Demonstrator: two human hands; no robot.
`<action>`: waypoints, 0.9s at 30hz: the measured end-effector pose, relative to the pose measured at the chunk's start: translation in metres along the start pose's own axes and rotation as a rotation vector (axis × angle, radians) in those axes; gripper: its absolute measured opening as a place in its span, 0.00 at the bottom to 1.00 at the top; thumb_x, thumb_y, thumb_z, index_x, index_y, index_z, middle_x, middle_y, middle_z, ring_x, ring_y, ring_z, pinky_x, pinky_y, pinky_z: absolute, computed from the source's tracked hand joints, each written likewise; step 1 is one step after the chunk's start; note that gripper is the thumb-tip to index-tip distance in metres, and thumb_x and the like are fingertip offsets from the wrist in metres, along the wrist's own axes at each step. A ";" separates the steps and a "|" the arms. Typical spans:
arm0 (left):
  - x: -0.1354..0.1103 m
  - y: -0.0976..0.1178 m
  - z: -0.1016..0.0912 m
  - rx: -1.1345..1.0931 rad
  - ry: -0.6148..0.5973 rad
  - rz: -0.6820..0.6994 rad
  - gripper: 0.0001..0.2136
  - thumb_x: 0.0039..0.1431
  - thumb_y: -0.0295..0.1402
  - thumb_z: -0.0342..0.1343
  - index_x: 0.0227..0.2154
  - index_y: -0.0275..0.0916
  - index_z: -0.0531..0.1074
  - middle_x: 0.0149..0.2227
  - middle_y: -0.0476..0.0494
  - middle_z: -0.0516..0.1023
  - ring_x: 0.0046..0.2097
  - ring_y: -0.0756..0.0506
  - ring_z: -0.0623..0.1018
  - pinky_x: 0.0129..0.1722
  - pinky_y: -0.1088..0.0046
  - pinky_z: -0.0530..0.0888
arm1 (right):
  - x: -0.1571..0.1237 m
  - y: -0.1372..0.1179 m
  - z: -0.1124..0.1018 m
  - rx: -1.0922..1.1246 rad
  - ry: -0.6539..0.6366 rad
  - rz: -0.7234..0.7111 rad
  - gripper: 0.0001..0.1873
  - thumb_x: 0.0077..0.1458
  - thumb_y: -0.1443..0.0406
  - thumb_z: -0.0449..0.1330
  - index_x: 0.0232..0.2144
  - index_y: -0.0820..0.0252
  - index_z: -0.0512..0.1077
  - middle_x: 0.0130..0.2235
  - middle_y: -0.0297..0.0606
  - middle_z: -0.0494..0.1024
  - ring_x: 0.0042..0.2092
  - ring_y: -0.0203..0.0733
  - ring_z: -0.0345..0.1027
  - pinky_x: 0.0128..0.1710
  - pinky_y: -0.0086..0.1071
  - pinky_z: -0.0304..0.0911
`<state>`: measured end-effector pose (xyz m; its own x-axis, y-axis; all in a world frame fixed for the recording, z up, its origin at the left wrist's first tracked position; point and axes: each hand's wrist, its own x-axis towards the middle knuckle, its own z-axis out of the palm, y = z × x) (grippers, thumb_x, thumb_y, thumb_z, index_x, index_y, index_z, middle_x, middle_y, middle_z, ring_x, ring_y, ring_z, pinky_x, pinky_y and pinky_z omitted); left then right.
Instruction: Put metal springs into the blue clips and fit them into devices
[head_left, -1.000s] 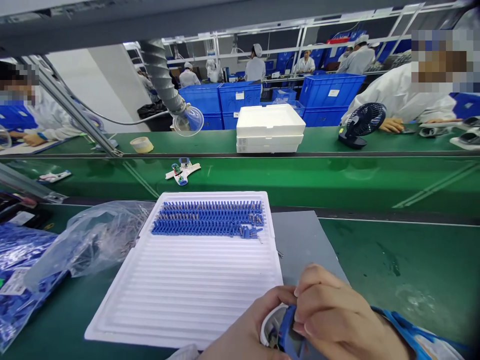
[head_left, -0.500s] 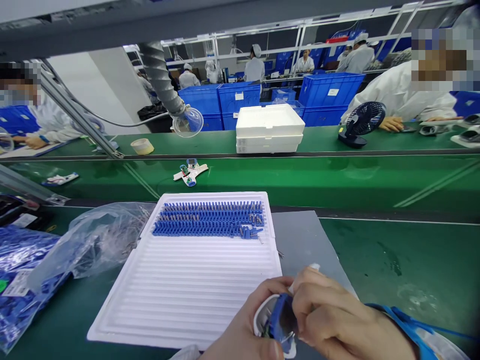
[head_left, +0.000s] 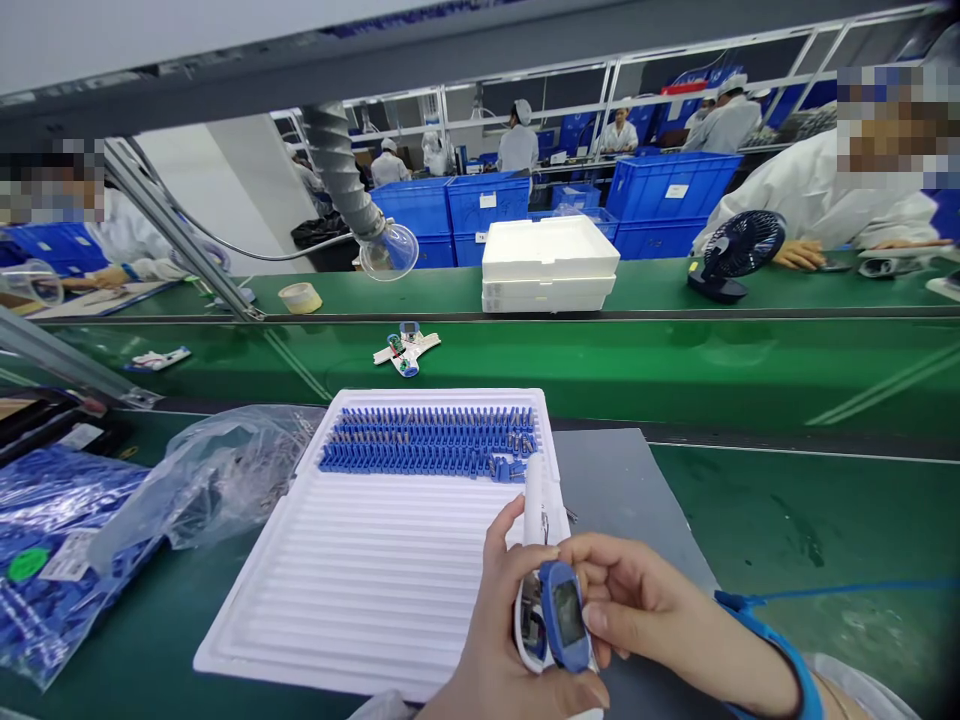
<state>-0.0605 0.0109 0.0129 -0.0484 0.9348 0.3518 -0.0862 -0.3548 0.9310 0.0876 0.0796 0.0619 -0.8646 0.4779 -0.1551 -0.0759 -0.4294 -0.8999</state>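
Note:
My left hand (head_left: 491, 620) is closed around the white shell (head_left: 533, 505) of a handheld device, whose narrow end points up and away. The shell lies open, showing dark parts and wiring inside. A blue-framed screen (head_left: 568, 612) sits tilted at its right side. My right hand (head_left: 637, 600) pinches this screen's right edge between thumb and fingers; the fingertips behind it are partly hidden. Just beyond my hands lies a white ribbed tray (head_left: 337, 580), with rows of small blue clips (head_left: 420, 460) at its far end, several with metal springs.
A clear plastic bag (head_left: 217, 460) and a bag of blue parts (head_left: 60, 560) lie left. On the green belt rests an opened white device (head_left: 407, 350). White boxes (head_left: 550, 255), a fan (head_left: 735, 255) and a tape roll (head_left: 300, 297) stand beyond. Co-workers sit opposite.
The device has turned in my hands, so its screen and white narrow end now show. My right hand has shifted to the screen's right edge, its fingers less bunched. The view has moved slightly.

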 end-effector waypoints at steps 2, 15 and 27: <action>0.001 0.000 0.001 0.006 -0.008 0.044 0.33 0.39 0.50 0.63 0.50 0.51 0.62 0.63 0.42 0.46 0.57 0.33 0.63 0.60 0.46 0.45 | 0.002 0.001 -0.001 0.079 -0.031 0.001 0.18 0.52 0.60 0.64 0.39 0.65 0.65 0.29 0.33 0.69 0.27 0.25 0.64 0.25 0.16 0.58; -0.006 -0.005 0.000 -0.135 -0.033 -0.152 0.45 0.19 0.44 0.71 0.49 0.51 0.63 0.63 0.41 0.37 0.51 0.33 0.70 0.51 0.52 0.68 | 0.003 0.005 -0.008 0.139 -0.092 0.018 0.19 0.50 0.62 0.66 0.31 0.64 0.59 0.28 0.33 0.70 0.24 0.24 0.62 0.22 0.15 0.62; -0.003 0.006 0.010 -0.107 -0.031 -0.214 0.38 0.27 0.40 0.71 0.47 0.54 0.63 0.63 0.43 0.26 0.29 0.53 0.76 0.25 0.68 0.79 | 0.005 0.012 -0.002 -0.014 -0.036 0.052 0.23 0.48 0.55 0.65 0.30 0.61 0.55 0.27 0.29 0.65 0.24 0.25 0.59 0.22 0.17 0.56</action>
<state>-0.0508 0.0057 0.0186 0.0130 0.9883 0.1519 -0.1964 -0.1464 0.9695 0.0838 0.0785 0.0494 -0.8845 0.4271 -0.1878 -0.0232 -0.4423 -0.8966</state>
